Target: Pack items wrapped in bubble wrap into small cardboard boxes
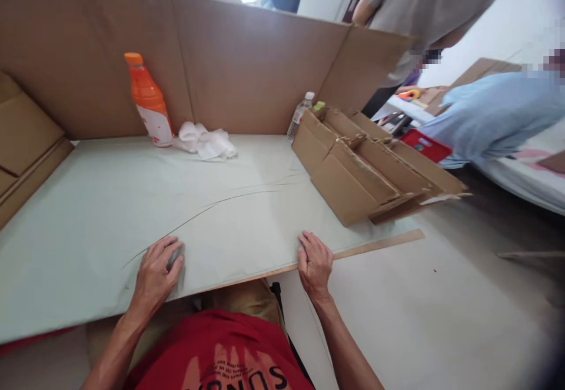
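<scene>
My left hand (156, 269) rests on the pale tabletop (247, 225), its fingers curled round a small dark grey object (173, 259) whose kind I cannot make out. Near the table's front edge, my right hand (315, 262) is closed, with a bit of something dark showing by the fingertips. Thin dark strands (216, 204) lie across the table, running from beside my left hand toward the back right. Another fine strand (315, 316) hangs below my right hand, off the table.
A tall cardboard panel (260, 66) borders the back. Before it stand an orange bottle (151, 105), crumpled white tissue (209, 143) and a clear bottle (301, 118). A divided cardboard box (353, 172) sits at right, a cardboard piece (29, 137) at left. Other people are beyond.
</scene>
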The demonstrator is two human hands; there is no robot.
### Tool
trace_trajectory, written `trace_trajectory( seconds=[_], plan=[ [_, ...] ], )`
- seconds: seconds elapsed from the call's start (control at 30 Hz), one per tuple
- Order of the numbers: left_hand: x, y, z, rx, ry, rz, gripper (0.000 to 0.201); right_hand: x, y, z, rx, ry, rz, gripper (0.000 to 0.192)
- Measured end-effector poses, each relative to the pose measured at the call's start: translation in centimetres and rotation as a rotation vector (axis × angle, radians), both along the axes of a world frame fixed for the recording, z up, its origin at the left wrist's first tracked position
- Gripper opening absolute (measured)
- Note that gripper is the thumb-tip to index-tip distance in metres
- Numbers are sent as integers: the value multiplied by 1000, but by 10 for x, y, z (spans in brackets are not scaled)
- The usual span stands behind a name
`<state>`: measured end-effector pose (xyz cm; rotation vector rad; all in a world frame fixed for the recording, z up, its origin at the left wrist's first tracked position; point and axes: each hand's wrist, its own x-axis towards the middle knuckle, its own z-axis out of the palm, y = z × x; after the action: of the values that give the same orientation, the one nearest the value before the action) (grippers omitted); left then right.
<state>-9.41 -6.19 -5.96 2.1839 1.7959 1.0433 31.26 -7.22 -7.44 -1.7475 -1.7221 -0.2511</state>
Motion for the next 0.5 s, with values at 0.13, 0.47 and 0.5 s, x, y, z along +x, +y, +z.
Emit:
trace_trajectory(
  seconds=[0.13,0.47,0.5],
  plan=[
    [-3,7,-4,28,-35,-35,26,-1,3,1,17,-12,-26,33],
    [-4,16,23,9,-26,56,27,8,15,-6,126,-71,27,38],
    [-19,22,33,27,-16,95,27,9,17,-5,129,-78,33,39]
  ],
)
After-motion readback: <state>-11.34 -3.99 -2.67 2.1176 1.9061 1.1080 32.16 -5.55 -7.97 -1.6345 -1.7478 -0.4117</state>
